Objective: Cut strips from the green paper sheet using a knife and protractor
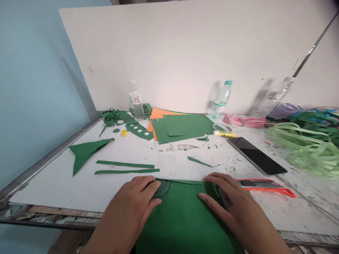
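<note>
A white table carries a green paper sheet at its near edge, hanging over it. The left hand lies flat on the sheet's left part, fingers released and spread, touching a protractor. The right hand presses the right part, fingers loose. An orange cutter lies just right, a phone farther off.

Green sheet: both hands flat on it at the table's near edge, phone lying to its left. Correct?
Not quite. In the head view both hands, left hand and right hand, press the green sheet, but the phone lies to its right, beyond the orange cutter.
</note>
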`<state>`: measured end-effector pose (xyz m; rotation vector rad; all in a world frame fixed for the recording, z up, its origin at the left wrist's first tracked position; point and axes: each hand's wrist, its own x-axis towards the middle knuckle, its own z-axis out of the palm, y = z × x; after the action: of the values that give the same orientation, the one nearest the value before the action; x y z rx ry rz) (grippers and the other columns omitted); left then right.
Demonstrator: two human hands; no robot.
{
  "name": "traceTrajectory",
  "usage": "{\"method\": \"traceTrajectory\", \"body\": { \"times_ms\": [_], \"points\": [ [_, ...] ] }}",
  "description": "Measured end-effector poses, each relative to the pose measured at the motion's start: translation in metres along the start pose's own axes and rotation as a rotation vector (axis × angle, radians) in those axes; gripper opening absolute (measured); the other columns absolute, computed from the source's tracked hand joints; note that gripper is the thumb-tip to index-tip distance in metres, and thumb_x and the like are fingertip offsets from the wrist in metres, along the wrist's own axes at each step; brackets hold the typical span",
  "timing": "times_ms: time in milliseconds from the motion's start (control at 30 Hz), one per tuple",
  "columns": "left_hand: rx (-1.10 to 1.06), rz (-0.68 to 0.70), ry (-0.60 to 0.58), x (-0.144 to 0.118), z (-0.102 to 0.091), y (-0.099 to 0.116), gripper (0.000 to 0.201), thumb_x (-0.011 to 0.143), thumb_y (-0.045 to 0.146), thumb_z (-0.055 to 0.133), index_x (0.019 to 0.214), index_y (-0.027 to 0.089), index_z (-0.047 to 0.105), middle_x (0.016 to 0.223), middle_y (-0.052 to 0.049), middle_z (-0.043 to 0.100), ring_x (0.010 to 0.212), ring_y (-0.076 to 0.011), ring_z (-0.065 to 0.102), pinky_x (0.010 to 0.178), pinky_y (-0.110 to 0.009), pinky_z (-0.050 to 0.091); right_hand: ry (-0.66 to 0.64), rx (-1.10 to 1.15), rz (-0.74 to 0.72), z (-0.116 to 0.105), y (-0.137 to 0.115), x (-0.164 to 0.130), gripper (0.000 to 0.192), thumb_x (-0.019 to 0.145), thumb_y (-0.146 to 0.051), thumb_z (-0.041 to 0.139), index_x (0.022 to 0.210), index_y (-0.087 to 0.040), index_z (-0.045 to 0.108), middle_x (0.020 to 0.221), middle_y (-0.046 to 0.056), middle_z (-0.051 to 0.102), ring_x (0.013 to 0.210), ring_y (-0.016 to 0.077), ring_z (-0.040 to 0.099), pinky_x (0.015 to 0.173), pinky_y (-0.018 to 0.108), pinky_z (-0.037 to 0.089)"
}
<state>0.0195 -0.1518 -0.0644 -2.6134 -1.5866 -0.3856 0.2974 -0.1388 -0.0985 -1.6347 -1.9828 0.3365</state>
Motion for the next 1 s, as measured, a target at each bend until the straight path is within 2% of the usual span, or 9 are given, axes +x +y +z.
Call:
{"method": "traceTrajectory", "body": {
  "times_ms": [67,167,300,367,500,600,767,933,1000],
  "points": [
    [0.041,0.027,-0.071,0.009,-0.007,-0.001,0.023,0.093,0.021,0.064,0.116,0.023,0.068,0.120,-0.005,0.072,0.103,-0.0265,0.071,0.083,-0.038,0.061,0.020,0.011,-0.013,0.000,0.000,0.000,0.028,0.093,-0.049,0.061,0.114,-0.030,0.066,0.126,0.006,0.066,0.102,0.0261,0.069,0.081,0.038,0.059],
    [0.162,0.153,-0.086,0.011,-0.008,-0.003,0.020,0.093,0.015,0.062,0.113,0.017,0.068,0.111,-0.009,0.074,0.094,-0.0272,0.072,0.077,-0.038,0.060,0.047,0.018,-0.037,0.001,0.001,0.001,0.026,0.093,-0.048,0.061,0.111,-0.030,0.067,0.123,0.005,0.068,0.101,0.0266,0.070,0.081,0.039,0.059],
    [0.349,0.367,-0.019,0.006,-0.006,-0.002,0.035,0.089,0.000,0.050,0.119,0.011,0.065,0.111,-0.015,0.075,0.098,-0.0290,0.073,0.075,-0.036,0.057,0.069,0.011,-0.051,0.001,0.002,0.001,0.025,0.092,-0.046,0.062,0.111,-0.030,0.068,0.122,0.006,0.069,0.102,0.0277,0.071,0.079,0.039,0.060],
    [0.411,0.412,-0.038,0.009,-0.011,0.000,0.042,0.083,-0.005,0.048,0.119,0.008,0.064,0.109,-0.017,0.075,0.097,-0.0297,0.073,0.072,-0.035,0.056,0.071,0.017,-0.049,0.001,0.002,0.000,0.028,0.092,-0.047,0.063,0.115,-0.030,0.066,0.124,0.006,0.069,0.105,0.0278,0.070,0.083,0.039,0.060],
    [0.388,0.331,-0.229,0.030,-0.028,0.005,0.043,0.075,-0.009,0.051,0.109,0.013,0.066,0.095,-0.009,0.074,0.081,-0.0250,0.071,0.061,-0.032,0.052,0.058,-0.012,-0.048,-0.001,0.002,-0.001,0.048,0.086,-0.055,0.069,0.126,-0.029,0.062,0.132,0.008,0.064,0.112,0.0307,0.068,0.087,0.043,0.060],
    [0.296,0.236,-0.351,0.047,-0.035,0.006,0.040,0.069,-0.008,0.059,0.098,0.018,0.064,0.094,-0.003,0.069,0.080,-0.0221,0.067,0.065,-0.031,0.051,0.034,-0.042,-0.033,0.000,0.002,-0.003,0.055,0.085,-0.057,0.069,0.131,-0.029,0.058,0.135,0.010,0.060,0.109,0.0312,0.069,0.082,0.043,0.062],
    [0.175,0.220,-0.311,0.062,-0.031,0.011,0.015,0.083,0.006,0.062,0.088,0.020,0.061,0.095,-0.002,0.063,0.082,-0.0202,0.061,0.071,-0.031,0.048,0.066,-0.051,-0.019,0.003,0.003,-0.004,0.058,0.086,-0.055,0.069,0.135,-0.030,0.052,0.134,0.010,0.058,0.108,0.0318,0.069,0.082,0.045,0.061],
    [0.046,0.294,-0.320,0.085,-0.026,0.024,0.013,0.092,0.009,0.057,0.086,0.019,0.062,0.089,-0.001,0.063,0.079,-0.0175,0.061,0.070,-0.029,0.045,0.088,-0.014,-0.029,0.002,0.000,-0.004,0.062,0.087,-0.054,0.067,0.142,-0.032,0.046,0.130,0.010,0.057,0.102,0.0304,0.070,0.076,0.041,0.061],
    [0.024,0.340,-0.317,0.097,-0.024,0.032,0.012,0.093,0.011,0.057,0.087,0.019,0.064,0.087,-0.001,0.063,0.080,-0.0175,0.062,0.068,-0.028,0.044,0.089,0.016,-0.004,-0.001,-0.003,-0.005,0.063,0.088,-0.053,0.066,0.144,-0.032,0.044,0.125,0.009,0.056,0.090,0.0263,0.071,0.070,0.039,0.061]
  ]
}}
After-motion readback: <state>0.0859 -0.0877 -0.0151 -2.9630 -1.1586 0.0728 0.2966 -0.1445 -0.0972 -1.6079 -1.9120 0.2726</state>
